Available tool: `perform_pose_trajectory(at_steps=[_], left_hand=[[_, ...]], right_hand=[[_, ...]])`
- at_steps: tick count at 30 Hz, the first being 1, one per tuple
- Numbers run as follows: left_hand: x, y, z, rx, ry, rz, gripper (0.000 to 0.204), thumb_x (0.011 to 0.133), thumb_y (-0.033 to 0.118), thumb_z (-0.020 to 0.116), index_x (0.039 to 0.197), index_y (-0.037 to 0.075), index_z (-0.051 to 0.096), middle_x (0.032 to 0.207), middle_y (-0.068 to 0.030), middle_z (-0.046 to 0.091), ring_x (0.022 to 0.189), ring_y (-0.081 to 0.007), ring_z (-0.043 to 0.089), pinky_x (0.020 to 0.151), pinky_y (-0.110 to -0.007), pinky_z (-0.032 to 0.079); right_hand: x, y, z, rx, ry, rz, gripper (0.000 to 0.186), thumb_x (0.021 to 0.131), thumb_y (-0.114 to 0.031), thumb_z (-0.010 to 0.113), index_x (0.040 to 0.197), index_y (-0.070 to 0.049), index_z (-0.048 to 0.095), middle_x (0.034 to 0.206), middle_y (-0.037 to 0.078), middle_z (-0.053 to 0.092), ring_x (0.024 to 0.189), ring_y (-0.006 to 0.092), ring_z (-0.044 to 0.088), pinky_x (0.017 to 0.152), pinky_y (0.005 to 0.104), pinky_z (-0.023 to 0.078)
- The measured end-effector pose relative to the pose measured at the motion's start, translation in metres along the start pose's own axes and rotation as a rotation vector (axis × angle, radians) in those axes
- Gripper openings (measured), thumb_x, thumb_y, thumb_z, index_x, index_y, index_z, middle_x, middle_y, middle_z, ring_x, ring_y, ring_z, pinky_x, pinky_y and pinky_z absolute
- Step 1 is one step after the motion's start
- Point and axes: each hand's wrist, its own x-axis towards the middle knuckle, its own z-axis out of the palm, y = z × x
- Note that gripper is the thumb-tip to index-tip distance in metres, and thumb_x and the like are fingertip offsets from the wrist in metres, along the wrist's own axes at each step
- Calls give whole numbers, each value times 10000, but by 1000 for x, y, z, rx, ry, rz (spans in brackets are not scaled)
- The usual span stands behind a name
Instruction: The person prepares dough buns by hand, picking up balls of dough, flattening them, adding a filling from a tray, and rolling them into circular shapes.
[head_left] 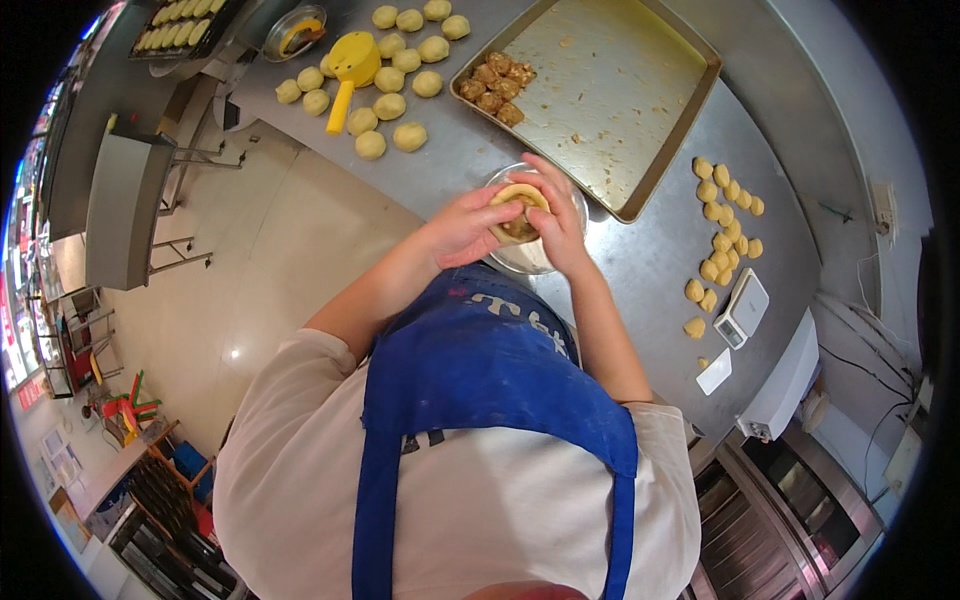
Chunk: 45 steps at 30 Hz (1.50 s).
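Observation:
Between my two hands is a round dough wrapper [537, 192] shaped like a cup, with brown filling [519, 228] showing inside its rim. My left hand [465, 226] curls around its left side, thumb along the edge. On the other side my right hand [562, 222] grips it, with the thumb pressed in over the filling. Both hands are above a round metal bowl [527, 262], whose contents they mostly hide. Up and to the right, a large metal tray [610, 95] has several brown filling balls [497, 84] grouped in its near left corner.
Pale dough balls [409, 137] lie at the back left around a yellow scoop [354, 62]. Smaller dough pieces [722, 243] are on the right, near a white scale [745, 305] and a white scraper [714, 372]. A metal bowl [296, 30] stands at the far left.

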Motion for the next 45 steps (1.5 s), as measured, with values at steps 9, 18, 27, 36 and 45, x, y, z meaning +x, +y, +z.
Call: perform_pose_trajectory(at_steps=[9, 18, 27, 36, 45], left_hand=[[12, -13, 35, -68, 65, 226, 337, 1013, 134, 403, 1337, 38, 408, 1274, -91, 494, 1197, -191, 497, 1024, -350, 413], [17, 13, 63, -64, -2, 199, 386, 1011, 157, 409, 1373, 38, 346, 1313, -107, 456, 1242, -210, 460, 1051, -370, 382], [19, 22, 79, 72, 62, 162, 428, 1018, 167, 392, 1416, 44, 297, 1336, -99, 441, 1228, -197, 465, 1059, -367, 374], [30, 19, 71, 146, 101, 200, 423, 987, 106, 355, 1407, 79, 309, 1311, -72, 451, 1232, -169, 446, 1059, -333, 355], [36, 18, 67, 302, 147, 400, 412, 1012, 166, 379, 1403, 52, 316, 1285, -84, 467, 1196, -170, 471, 1022, -318, 386]], right_hand=[[8, -31, 24, 182, 535, 95, 337, 815, -188, 418, 1006, -50, 660, 1112, 125, 652, 1153, 331, 501, 1028, 428, 342], [24, -26, -1, 122, 345, -52, 261, 857, -134, 447, 992, -31, 645, 1213, 136, 612, 1225, 348, 470, 1058, 429, 327], [31, -30, -26, -90, 214, -133, 318, 884, -155, 404, 1060, -18, 631, 1200, 139, 624, 1286, 314, 438, 1083, 423, 304], [46, -41, -20, -21, 351, -49, 237, 856, -98, 422, 869, -68, 657, 1051, 97, 686, 1258, 274, 497, 1123, 484, 178], [54, -40, -14, 421, 462, 5, 281, 879, -116, 409, 922, -8, 665, 1033, 128, 683, 1135, 269, 571, 1031, 442, 351]])
